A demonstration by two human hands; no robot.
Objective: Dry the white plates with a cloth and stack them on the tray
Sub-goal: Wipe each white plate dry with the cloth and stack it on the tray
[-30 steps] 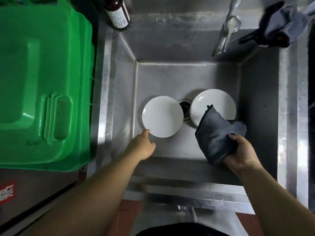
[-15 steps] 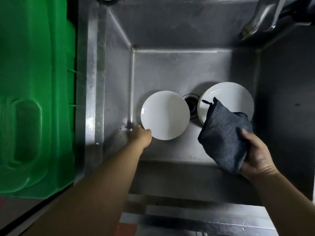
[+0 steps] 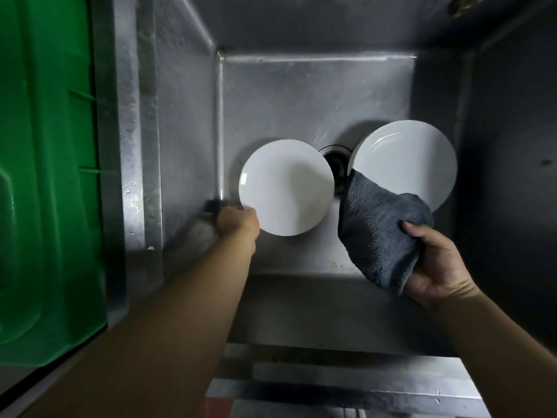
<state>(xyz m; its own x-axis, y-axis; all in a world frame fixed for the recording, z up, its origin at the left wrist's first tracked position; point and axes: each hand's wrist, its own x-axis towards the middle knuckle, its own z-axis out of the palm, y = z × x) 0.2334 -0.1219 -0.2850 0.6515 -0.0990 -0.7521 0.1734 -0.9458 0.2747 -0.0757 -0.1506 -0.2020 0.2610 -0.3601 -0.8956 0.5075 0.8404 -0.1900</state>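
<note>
Two white plates down in the sink (image 3: pixel 180 122)
Left hand (image 3: pixel 238 224) grips the left plate's (image 3: pixel 286 187) rim — right hand (image 3: pixel 434 267) clutches a grey cloth (image 3: pixel 379 233) over the right plate (image 3: pixel 407 161).

No writing, label or number can be read anywhere here (the plates, cloth and sink all look plain).

Two white plates (image 3: pixel 286 187) (image 3: pixel 405 164), one grey cloth (image 3: pixel 379 233), two hands (image 3: pixel 238 224) (image 3: pixel 437 267), one sink (image 3: pixel 301 95)
</note>
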